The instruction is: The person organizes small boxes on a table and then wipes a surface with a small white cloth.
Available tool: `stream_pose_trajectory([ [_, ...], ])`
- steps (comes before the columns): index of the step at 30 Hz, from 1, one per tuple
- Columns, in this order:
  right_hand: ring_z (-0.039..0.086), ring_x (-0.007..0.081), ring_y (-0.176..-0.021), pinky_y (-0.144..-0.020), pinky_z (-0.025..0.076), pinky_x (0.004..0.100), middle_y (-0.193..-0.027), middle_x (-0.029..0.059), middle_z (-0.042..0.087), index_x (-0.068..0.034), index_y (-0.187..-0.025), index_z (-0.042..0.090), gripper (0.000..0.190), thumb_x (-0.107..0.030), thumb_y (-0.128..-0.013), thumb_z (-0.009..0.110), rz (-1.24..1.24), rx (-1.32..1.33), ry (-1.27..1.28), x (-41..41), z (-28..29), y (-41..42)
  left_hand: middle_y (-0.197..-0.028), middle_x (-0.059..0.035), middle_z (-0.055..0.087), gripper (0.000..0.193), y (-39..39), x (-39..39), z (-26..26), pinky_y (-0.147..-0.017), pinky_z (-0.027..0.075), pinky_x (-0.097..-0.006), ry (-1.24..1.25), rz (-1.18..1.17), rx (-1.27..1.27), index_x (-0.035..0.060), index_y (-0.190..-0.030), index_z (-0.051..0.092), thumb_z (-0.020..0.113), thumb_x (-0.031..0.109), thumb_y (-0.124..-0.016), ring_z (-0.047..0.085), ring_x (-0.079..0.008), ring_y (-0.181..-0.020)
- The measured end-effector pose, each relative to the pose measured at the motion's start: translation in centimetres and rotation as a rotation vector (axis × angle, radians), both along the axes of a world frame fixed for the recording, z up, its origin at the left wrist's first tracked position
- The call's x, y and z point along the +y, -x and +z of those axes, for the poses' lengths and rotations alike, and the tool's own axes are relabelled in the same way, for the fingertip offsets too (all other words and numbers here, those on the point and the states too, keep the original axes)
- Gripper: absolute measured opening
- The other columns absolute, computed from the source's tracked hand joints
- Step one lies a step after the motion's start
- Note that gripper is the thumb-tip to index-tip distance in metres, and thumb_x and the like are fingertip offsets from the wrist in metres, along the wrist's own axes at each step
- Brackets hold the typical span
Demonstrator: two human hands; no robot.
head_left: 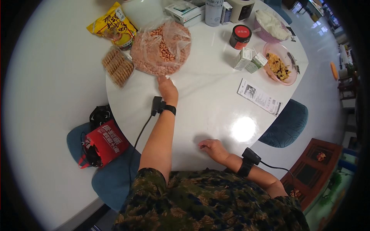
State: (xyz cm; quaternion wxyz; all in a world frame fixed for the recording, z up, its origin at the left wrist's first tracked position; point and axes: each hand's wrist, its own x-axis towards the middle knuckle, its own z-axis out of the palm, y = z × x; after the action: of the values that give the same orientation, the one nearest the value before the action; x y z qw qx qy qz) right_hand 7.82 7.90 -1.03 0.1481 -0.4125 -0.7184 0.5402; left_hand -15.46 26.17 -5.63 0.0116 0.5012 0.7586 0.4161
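My left hand (168, 90) reaches forward over the white table (199, 115). Its fingertips are at the near edge of a clear plastic bag of shelled peanuts (166, 52). A small whitish bit shows by the fingertips; whether they grip the bag or only touch it is hidden. My right hand (215, 150) is close to my body at the table's near side, fingers loosely curled, with nothing visible in it. Left of the peanuts lies a clear pack of round biscuits (118, 67). Behind that pack is a yellow food packet (114, 26).
At the right are a red-lidded jar (240, 37), small cartons (243, 59), a pink bowl of food (279, 64), a purple basket (268, 26) and a printed card package (259, 97). A spray can (214, 13) stands behind. Cables trail from both wrist straps. Chairs (284, 124) flank the table.
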Motion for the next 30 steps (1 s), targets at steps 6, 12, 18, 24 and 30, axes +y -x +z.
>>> stream_pose_trajectory([
  [6,0.062,0.0302,-0.078,-0.07,0.05,0.0362,-0.089,0.0128,0.064,-0.004,-0.094,0.062,0.018,-0.001,-0.077,0.06,-0.054,-0.022,0.106,0.5,0.6,-1.0,-0.092,-0.0228,0.059,0.017,0.3,2.1,-0.4,-0.074,0.047,-0.0409,-0.005,0.137,-0.061,-0.0067,-0.09,0.057,0.063,-0.002,-0.075,0.058,-0.0389,-0.084],
  [12,0.062,0.0286,-0.078,-0.071,0.05,0.0349,-0.088,0.0127,0.064,-0.003,-0.095,0.062,0.017,-0.001,-0.078,0.06,-0.052,-0.037,0.061,0.7,0.2,-2.3,-0.094,-0.0222,0.06,0.012,-2.1,3.5,0.3,-0.075,0.048,-0.0404,0.155,0.44,-0.219,-0.008,-0.082,0.056,0.063,0.0,-0.076,0.06,-0.0369,-0.086],
  [18,0.063,0.0278,-0.079,-0.072,0.05,0.0344,-0.088,0.0122,0.065,-0.005,-0.094,0.062,0.018,-0.001,-0.076,0.062,-0.118,-0.012,0.147,0.3,-0.5,-2.6,-0.097,-0.0183,0.058,0.013,-1.0,1.3,-0.6,-0.075,0.048,-0.0385,-0.026,0.04,0.036,-0.0044,-0.087,0.059,0.062,0.0,-0.075,0.059,-0.0348,-0.087],
  [24,0.061,0.0279,-0.074,-0.069,0.048,0.0356,-0.085,0.0114,0.064,-0.007,-0.093,0.063,0.02,0.0,-0.075,0.061,-0.079,-0.022,0.097,0.3,-0.3,-2.5,-0.095,-0.0136,0.056,0.017,-2.9,-5.1,0.7,-0.069,0.047,-0.0412,0.13,-0.432,-0.032,-0.0005,-0.093,0.056,0.052,-0.004,-0.077,0.057,-0.0347,-0.085],
  [30,0.061,0.0239,-0.071,-0.068,0.048,0.0324,-0.08,0.0107,0.064,-0.004,-0.092,0.062,0.019,0.001,-0.074,0.058,-0.145,0.01,0.188,1.9,-0.8,-3.0,-0.092,-0.0145,0.054,0.021,-4.0,-14.4,2.8,-0.071,0.047,-0.0383,0.302,-0.804,-0.13,0.0012,-0.097,0.057,0.052,-0.004,-0.077,0.056,-0.0341,-0.084],
])
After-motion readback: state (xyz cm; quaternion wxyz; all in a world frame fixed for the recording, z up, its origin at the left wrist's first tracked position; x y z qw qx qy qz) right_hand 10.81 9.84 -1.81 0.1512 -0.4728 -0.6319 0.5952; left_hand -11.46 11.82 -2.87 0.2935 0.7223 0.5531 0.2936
